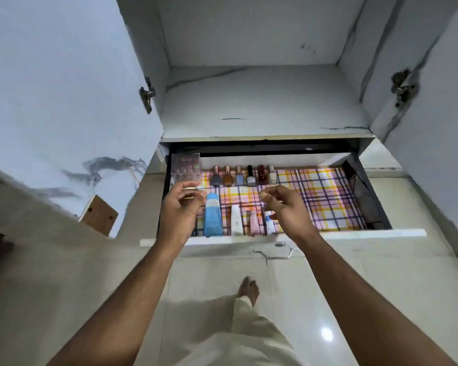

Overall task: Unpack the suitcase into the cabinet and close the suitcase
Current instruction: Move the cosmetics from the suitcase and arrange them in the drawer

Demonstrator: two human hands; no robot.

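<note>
Nearest the camera, a bare foot (247, 287) on glossy floor tiles (381, 299). Both arms reach up to the pulled-out cabinet drawer (354, 233). Left hand (181, 204) looks like it's pinching something small, can't tell what. Right hand (282, 207) has fingers loosely curled and holds nothing. Under them, tubes (213, 217) lie on a plaid liner (323, 196). Further back are nail polish bottles (245, 175) and a clear box (186, 167). Labels are too blurry to read. No suitcase in sight.

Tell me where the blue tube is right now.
The blue tube lies in the open drawer's front row at the left, between the left hand and a white tube.
</note>
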